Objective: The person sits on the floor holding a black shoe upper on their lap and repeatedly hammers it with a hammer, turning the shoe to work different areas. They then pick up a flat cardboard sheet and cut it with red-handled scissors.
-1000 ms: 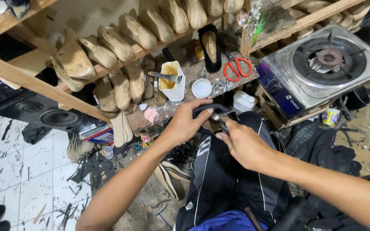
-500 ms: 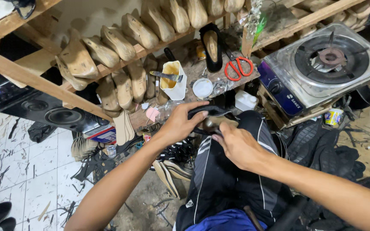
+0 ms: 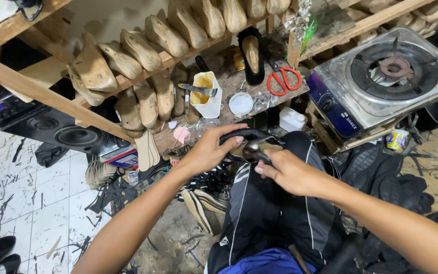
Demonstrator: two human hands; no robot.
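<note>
A black shoe upper on a last (image 3: 252, 136) rests on my knee, which is in black track trousers. My left hand (image 3: 210, 149) grips its left end with the fingers curled over the top. My right hand (image 3: 287, 172) is closed around a dark metal tool (image 3: 255, 151) whose head presses against the shoe's pale underside. The two hands sit close together, almost touching.
Wooden shoe lasts (image 3: 128, 56) fill slanted shelves ahead. A low board holds a white glue tub with a knife (image 3: 204, 94), a round lid (image 3: 241, 103) and red scissors (image 3: 282, 79). A gas stove (image 3: 386, 76) stands right, a black speaker (image 3: 72, 134) left. Black scraps litter the floor.
Both hands have drawn slightly closer on the shoe, the right hand bringing the tool onto its underside. The view has shifted a little.
</note>
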